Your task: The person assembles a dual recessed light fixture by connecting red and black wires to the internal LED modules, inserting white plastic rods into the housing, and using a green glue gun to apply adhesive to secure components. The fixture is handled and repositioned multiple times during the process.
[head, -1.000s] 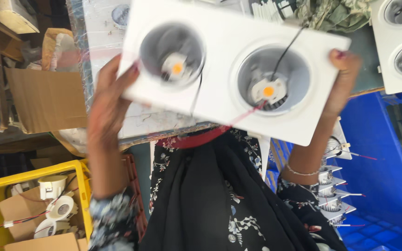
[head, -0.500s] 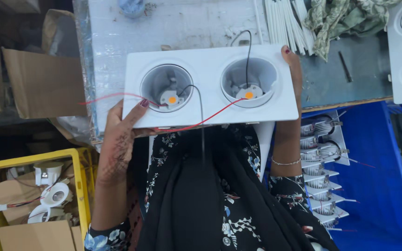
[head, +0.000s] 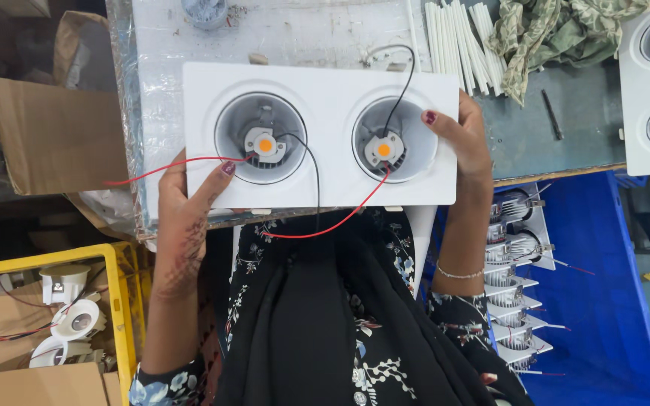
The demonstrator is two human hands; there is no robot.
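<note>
My left hand [head: 182, 218] and right hand [head: 466, 146] clasp the stiff, light-looking fixture [head: 317, 135] by its edges, clear of the loose wires [head: 317, 225].

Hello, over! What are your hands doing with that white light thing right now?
Left hand and right hand grip the white twin-lamp frame by its ends. Frame flat above the table edge. Red wires and black wires dangle loose.

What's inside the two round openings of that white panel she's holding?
Each opening of the white panel holds a small white module with an orange centre, with red wires and black wires attached. Whatever lies under the modules is hidden.
</note>
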